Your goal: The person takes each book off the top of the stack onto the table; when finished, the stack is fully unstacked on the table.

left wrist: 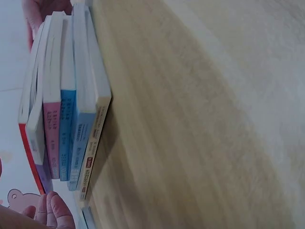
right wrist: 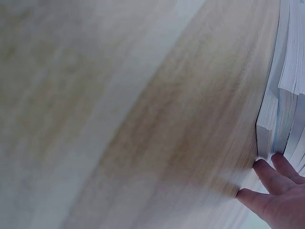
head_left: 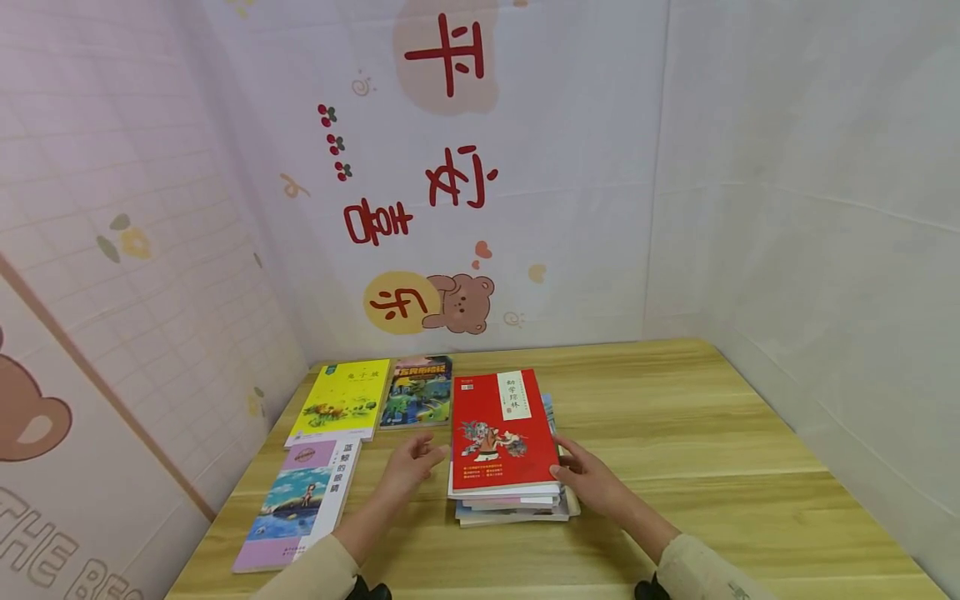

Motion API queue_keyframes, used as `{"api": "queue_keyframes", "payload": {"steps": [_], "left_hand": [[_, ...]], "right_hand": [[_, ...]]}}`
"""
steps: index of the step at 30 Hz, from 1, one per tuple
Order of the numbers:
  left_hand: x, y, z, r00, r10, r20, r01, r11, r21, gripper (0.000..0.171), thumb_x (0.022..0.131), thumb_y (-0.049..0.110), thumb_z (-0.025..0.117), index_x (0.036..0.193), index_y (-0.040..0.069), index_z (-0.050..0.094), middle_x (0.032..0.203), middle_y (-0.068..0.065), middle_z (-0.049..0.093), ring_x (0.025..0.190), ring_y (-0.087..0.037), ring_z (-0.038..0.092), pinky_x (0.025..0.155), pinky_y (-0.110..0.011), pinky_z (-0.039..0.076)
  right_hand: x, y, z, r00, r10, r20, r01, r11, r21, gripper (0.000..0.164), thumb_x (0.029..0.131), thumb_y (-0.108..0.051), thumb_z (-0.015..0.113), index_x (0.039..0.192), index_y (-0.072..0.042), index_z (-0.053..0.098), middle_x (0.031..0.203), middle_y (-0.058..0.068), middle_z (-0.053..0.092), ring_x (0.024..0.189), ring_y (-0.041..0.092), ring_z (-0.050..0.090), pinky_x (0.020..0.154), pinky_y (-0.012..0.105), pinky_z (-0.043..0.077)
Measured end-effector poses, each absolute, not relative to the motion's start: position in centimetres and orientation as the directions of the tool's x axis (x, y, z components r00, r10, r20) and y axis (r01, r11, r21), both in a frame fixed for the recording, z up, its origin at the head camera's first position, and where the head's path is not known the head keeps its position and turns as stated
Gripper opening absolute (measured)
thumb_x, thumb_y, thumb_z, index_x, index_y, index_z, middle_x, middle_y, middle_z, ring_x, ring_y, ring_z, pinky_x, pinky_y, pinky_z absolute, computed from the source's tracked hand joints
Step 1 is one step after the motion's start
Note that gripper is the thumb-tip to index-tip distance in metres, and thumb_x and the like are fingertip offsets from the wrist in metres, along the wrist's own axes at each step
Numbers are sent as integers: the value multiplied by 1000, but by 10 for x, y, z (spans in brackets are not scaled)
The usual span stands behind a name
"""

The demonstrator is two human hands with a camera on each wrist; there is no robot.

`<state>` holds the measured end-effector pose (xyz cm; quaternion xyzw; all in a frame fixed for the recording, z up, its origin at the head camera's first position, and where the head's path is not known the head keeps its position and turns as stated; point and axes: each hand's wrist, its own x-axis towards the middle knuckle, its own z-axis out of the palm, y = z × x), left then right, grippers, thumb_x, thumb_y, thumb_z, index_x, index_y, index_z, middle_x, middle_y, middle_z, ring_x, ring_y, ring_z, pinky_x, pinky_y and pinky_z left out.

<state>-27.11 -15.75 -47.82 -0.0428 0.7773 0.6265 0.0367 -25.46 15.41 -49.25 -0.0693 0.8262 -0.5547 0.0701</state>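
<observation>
A stack of books topped by a red book (head_left: 495,433) lies in the middle of the wooden table. My right hand (head_left: 588,477) is at the right side of the stack; in the right wrist view its spread fingers (right wrist: 272,179) touch the page edges of the lower books (right wrist: 267,136). To the left of the stack, my left hand (head_left: 415,458) is held with loosely bent fingers and nothing in it. Seen from the left wrist, pink, blue and cream spines (left wrist: 51,138) show beneath the red cover, slightly uneven.
On the table's left lie a yellow book (head_left: 341,400), a dark illustrated book (head_left: 417,392) and a purple-and-white book (head_left: 300,504). The wooden table (head_left: 720,475) extends right of the stack. Printed cloth (head_left: 570,167) hangs behind and at the sides.
</observation>
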Motion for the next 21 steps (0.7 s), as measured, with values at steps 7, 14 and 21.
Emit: {"api": "queue_keyframes", "payload": {"steps": [7, 14, 21], "left_hand": [[-265, -148, -483, -989, 31, -142, -130, 258, 957, 70, 94, 32, 69, 144, -8, 40, 121, -17, 60, 104, -26, 58, 89, -43, 53], [-263, -139, -488, -986, 42, -164, -148, 256, 955, 72, 91, 32, 74, 144, -7, 44, 124, -16, 59, 104, -25, 60, 90, -41, 53], [-262, -135, -487, -988, 34, -150, -136, 252, 958, 69, 90, 25, 76, 143, -6, 45, 124, -16, 59, 105, -26, 59, 91, -41, 52]], "right_hand": [[-255, 154, -494, -982, -179, -55, -19, 386, -922, 58, 98, -22, 64, 150, -10, 43, 135, 22, 56, 122, 38, 55, 101, 57, 44], [-254, 155, -495, -983, -176, -54, -19, 389, -921, 58, 99, -23, 62, 151, -10, 41, 135, 23, 56, 122, 38, 55, 102, 58, 42], [-251, 154, -491, -977, -192, -89, 8, 389, -921, 54, 100, -28, 60, 149, -14, 46, 140, 22, 52, 126, 38, 51, 104, 59, 39]]}}
